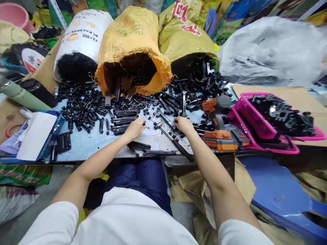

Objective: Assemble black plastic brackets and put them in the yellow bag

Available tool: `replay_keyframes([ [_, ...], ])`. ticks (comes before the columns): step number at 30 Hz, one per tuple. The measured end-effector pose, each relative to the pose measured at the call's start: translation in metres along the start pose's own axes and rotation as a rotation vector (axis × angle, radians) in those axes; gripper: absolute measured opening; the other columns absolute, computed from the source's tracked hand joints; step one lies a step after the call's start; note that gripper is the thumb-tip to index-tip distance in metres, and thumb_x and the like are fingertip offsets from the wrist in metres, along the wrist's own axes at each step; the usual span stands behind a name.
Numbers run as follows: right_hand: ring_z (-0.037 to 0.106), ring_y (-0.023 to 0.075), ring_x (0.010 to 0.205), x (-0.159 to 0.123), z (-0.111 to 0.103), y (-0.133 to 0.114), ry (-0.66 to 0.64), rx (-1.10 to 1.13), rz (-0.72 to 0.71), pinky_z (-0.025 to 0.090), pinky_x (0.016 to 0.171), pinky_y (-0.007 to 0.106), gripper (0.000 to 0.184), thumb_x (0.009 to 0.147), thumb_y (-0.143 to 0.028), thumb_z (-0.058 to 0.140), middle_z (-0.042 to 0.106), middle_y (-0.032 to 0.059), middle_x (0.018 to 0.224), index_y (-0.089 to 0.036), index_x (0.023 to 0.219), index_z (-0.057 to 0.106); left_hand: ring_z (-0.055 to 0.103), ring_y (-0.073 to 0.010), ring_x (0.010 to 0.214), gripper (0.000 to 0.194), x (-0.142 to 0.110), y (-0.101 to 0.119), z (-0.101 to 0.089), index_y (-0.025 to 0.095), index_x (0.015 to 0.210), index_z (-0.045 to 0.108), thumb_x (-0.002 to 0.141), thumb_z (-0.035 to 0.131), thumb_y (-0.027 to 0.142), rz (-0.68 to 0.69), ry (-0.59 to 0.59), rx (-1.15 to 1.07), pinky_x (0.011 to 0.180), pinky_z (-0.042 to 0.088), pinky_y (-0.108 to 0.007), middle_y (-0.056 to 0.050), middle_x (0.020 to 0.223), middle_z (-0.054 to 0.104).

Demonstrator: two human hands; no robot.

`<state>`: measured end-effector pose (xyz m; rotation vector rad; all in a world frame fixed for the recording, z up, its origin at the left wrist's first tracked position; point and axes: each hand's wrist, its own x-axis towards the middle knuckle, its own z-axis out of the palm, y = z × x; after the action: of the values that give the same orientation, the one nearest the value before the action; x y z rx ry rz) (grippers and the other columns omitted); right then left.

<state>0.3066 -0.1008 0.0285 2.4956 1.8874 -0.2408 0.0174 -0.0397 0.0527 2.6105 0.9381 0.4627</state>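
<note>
My left hand (136, 128) is closed in a pinch above the table, beside a row of black bar-shaped parts (124, 119). Whatever its fingertips hold is too small to make out. Curled fingers close my right hand (184, 125), just below an upright black flat part (184, 102); its fingertips are hidden from me. A hammer (176, 140) with a black grip lies slantwise between the hands, its metal head toward the back. Small screws and bits (151, 114) are scattered behind the hammer. Two longer black parts (139, 145) lie near the table's front edge.
An orange cordless drill (217, 122) stands right of my right hand. Farther right are pink baskets (245, 119) with black parts. Open sacks, including a yellow one (130, 34), spill parts across the back. A green bottle (22, 95) and white paper (37, 136) are at left.
</note>
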Motion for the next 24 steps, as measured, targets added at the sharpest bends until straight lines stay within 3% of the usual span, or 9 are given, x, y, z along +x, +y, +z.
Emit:
replay_keyframes([
  [3,0.058,0.0265,0.089,-0.012,-0.005,-0.012,0.062,0.048,-0.005,0.041,0.078,0.036,0.027,0.081,-0.019,0.048,0.065,0.0175,0.098,-0.012,0.102,0.062,0.057,-0.0163,0.080,0.017,-0.056,-0.024,-0.024,0.016,0.091,0.063,0.090,0.050,0.027,-0.084,0.089,-0.076,0.076,0.046,-0.029,-0.005,0.085,0.060],
  [7,0.060,0.0192,0.084,-0.053,-0.010,-0.051,0.141,0.207,-0.090,0.045,0.078,0.029,0.025,0.082,-0.023,0.046,0.066,0.0087,0.096,-0.017,0.103,0.058,0.057,-0.0150,0.076,0.024,-0.103,-0.033,-0.028,0.016,0.094,0.064,0.092,0.041,0.022,-0.157,0.079,-0.031,0.071,0.046,-0.027,-0.005,0.084,0.058],
  [11,0.061,0.0149,0.071,-0.094,-0.009,-0.091,0.103,0.616,-0.272,0.049,0.073,0.028,0.018,0.083,-0.033,0.049,0.067,0.0027,0.084,-0.020,0.089,0.061,0.056,-0.0157,0.075,0.028,-0.111,-0.024,-0.022,0.015,0.094,0.062,0.094,0.035,0.022,-0.107,0.081,0.135,0.070,0.046,-0.028,-0.007,0.086,0.056],
  [15,0.064,0.0155,0.075,-0.113,-0.001,-0.107,0.035,0.799,-0.318,0.051,0.074,0.029,0.022,0.083,-0.039,0.054,0.068,0.0033,0.085,-0.020,0.090,0.060,0.057,-0.0167,0.075,0.029,-0.116,-0.026,-0.006,0.014,0.095,0.060,0.096,0.034,0.026,0.013,0.098,0.193,0.072,0.047,-0.029,-0.007,0.081,0.057],
  [20,0.064,0.0161,0.072,-0.122,0.003,-0.113,0.081,0.694,-0.372,0.050,0.068,0.028,0.019,0.086,-0.037,0.053,0.069,0.0043,0.083,-0.019,0.088,0.061,0.059,-0.0175,0.072,0.027,-0.132,-0.040,0.017,0.012,0.109,0.058,0.095,0.037,0.023,0.116,0.227,0.238,0.067,0.047,-0.030,-0.008,0.075,0.062],
  [24,0.065,0.0180,0.074,-0.126,0.001,-0.119,0.143,0.466,-0.502,0.049,0.068,0.029,0.018,0.090,-0.028,0.048,0.069,0.0075,0.084,-0.018,0.086,0.062,0.058,-0.0236,0.095,0.025,-0.127,-0.033,0.015,0.013,0.106,0.059,0.092,0.045,0.028,0.157,0.314,0.340,0.078,0.045,-0.036,-0.012,0.097,0.065],
])
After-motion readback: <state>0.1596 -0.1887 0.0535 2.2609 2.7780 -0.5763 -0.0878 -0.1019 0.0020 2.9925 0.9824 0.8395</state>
